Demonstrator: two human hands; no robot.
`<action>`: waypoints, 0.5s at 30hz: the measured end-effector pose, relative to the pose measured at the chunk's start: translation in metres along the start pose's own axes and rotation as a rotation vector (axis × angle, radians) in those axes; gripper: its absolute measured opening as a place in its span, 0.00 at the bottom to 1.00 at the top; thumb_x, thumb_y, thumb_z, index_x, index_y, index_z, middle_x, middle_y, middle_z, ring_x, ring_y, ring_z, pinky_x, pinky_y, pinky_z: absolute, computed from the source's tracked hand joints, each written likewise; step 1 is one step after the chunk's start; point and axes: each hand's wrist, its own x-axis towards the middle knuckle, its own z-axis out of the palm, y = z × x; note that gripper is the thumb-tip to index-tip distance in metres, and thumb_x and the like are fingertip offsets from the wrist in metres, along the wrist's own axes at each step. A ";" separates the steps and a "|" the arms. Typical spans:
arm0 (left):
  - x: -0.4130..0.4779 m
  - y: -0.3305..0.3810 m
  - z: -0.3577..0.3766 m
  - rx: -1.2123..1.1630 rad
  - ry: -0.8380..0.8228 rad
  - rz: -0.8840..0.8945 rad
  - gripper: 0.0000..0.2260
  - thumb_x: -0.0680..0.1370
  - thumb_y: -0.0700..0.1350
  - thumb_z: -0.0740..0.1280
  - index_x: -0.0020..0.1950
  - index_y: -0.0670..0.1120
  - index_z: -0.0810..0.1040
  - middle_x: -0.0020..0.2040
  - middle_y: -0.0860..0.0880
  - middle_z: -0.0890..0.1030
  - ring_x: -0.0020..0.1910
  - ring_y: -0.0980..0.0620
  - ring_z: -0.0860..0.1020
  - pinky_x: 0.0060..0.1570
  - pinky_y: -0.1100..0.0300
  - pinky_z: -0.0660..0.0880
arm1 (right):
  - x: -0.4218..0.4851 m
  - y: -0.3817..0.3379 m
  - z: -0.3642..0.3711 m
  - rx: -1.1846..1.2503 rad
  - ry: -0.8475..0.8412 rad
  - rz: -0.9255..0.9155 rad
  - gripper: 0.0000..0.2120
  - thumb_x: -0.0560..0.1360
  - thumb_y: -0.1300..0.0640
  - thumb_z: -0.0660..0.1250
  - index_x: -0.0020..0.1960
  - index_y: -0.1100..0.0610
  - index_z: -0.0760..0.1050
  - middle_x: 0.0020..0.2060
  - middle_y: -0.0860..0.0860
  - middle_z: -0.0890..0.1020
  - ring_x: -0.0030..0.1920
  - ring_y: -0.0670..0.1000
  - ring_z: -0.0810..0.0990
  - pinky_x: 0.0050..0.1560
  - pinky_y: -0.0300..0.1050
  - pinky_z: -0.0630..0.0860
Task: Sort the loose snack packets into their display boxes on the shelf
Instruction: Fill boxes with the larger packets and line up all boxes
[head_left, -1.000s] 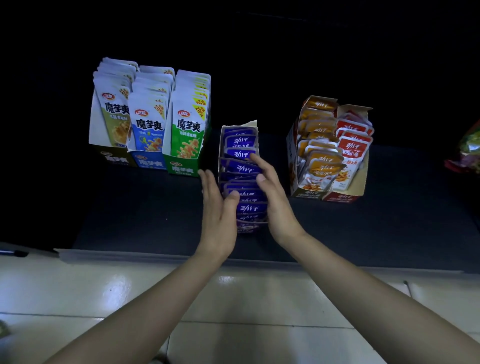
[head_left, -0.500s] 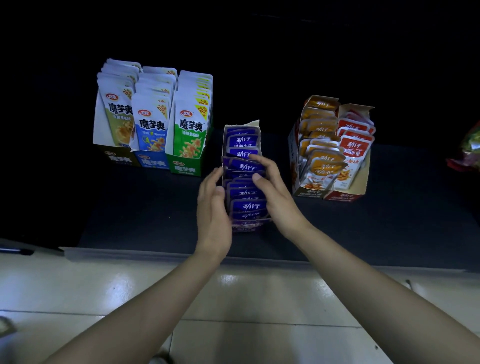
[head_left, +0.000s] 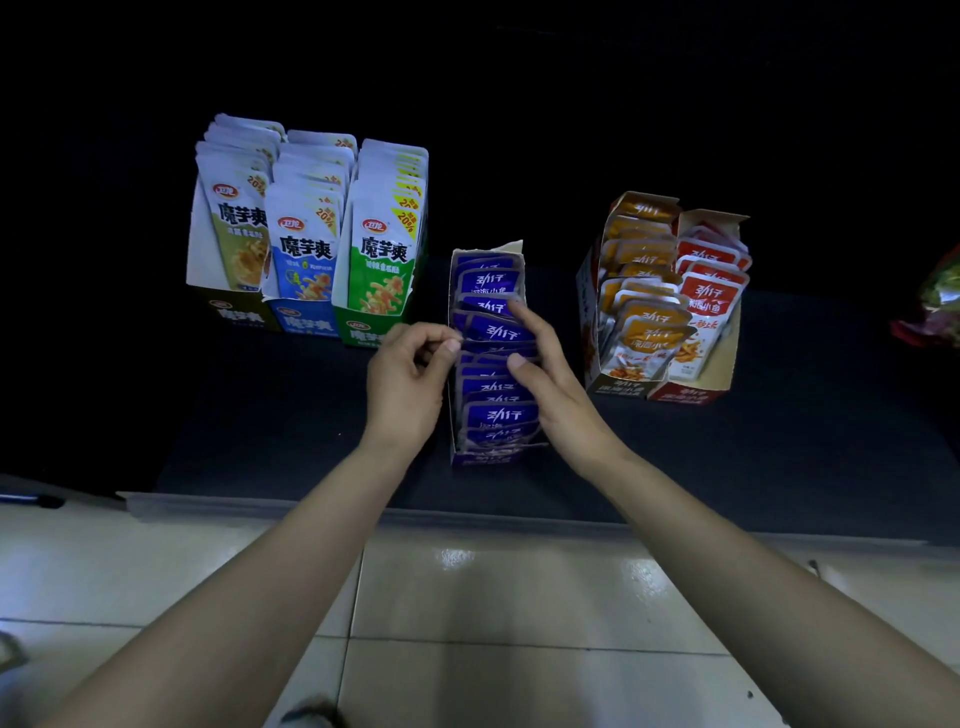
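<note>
- The shelf (head_left: 779, 441) carries three groups of display boxes, and the work is at the purple box (head_left: 488, 459) in the middle, which stands apart from its neighbours.
- That box is narrow and packed from front to back with purple packets (head_left: 493, 415), so I judge the row should be parted before anything is pushed in, rather than forced from above.
- The right hand (head_left: 558, 395) reaches over the row. Its forefinger and thumb hold one tilted packet (head_left: 496, 330) about halfway back.
- The left hand (head_left: 405, 384) is curled at the box's left wall, its fingers (head_left: 441, 347) narrow and close together. Bracing the wall there would probably stop the light card box from sliding.
- The tilted packet should go in upright with its print facing forward, like the ones around it.
- The back of the shelf is black and nothing can be made out there.
- A crinkled green and red thing (head_left: 940, 301) is cut off at the right edge, and I cannot tell what it is.
- Whether the left fingertips pinch a packet edge, pinch the box wall or only touch it is too dim to tell.
</note>
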 end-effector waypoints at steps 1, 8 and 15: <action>-0.001 0.000 -0.001 -0.008 0.010 0.000 0.08 0.78 0.41 0.67 0.46 0.56 0.78 0.49 0.50 0.78 0.49 0.54 0.78 0.50 0.65 0.74 | 0.000 0.001 0.000 0.002 -0.001 0.002 0.25 0.82 0.58 0.58 0.76 0.44 0.57 0.71 0.48 0.67 0.65 0.48 0.75 0.61 0.51 0.77; -0.009 0.013 0.002 -0.096 -0.004 0.058 0.06 0.79 0.40 0.66 0.50 0.50 0.81 0.49 0.48 0.82 0.49 0.53 0.81 0.49 0.59 0.77 | 0.001 0.000 0.002 -0.009 0.008 -0.004 0.26 0.82 0.62 0.57 0.76 0.45 0.56 0.72 0.50 0.65 0.66 0.49 0.74 0.63 0.53 0.76; -0.026 -0.001 -0.001 -0.110 0.159 0.018 0.09 0.79 0.38 0.66 0.57 0.48 0.81 0.51 0.48 0.83 0.49 0.55 0.81 0.49 0.65 0.75 | -0.001 0.001 0.002 0.013 -0.001 0.007 0.25 0.82 0.60 0.57 0.75 0.43 0.58 0.70 0.47 0.67 0.66 0.48 0.74 0.63 0.54 0.76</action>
